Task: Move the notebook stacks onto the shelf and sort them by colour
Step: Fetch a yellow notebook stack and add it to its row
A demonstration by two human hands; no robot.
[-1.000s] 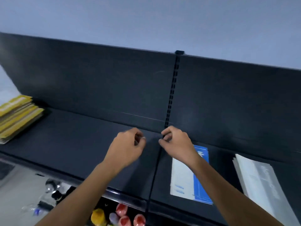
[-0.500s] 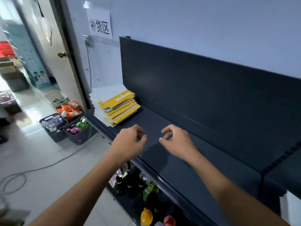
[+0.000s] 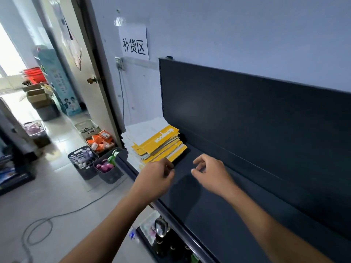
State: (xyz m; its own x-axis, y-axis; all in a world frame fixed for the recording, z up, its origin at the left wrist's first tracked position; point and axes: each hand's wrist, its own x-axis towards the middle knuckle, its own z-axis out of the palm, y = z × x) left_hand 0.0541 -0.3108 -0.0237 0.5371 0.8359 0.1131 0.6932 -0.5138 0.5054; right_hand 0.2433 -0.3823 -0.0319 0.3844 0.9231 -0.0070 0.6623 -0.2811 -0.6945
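A stack of yellow-and-white notebooks (image 3: 157, 141) lies at the left end of the dark shelf (image 3: 209, 205), slightly fanned out. My left hand (image 3: 153, 179) hovers at the stack's near right corner with loosely curled fingers that grip nothing. Whether it touches the stack is unclear. To its right, my right hand (image 3: 210, 171) hangs just above the bare shelf surface, fingers loosely curled and holding nothing.
The shelf's dark back panel (image 3: 247, 114) rises behind. Bottles (image 3: 161, 230) stand on the lower shelf. On the floor to the left are baskets of goods (image 3: 83, 160) (image 3: 108, 169), a crate of orange boxes (image 3: 99, 141) and a cable (image 3: 62, 215). A paper sign (image 3: 133, 44) hangs above.
The view has swung left along the shelf. Both hands have travelled left, from the middle upright to beside the yellow stack. The blue and white notebooks on the right have left the view.
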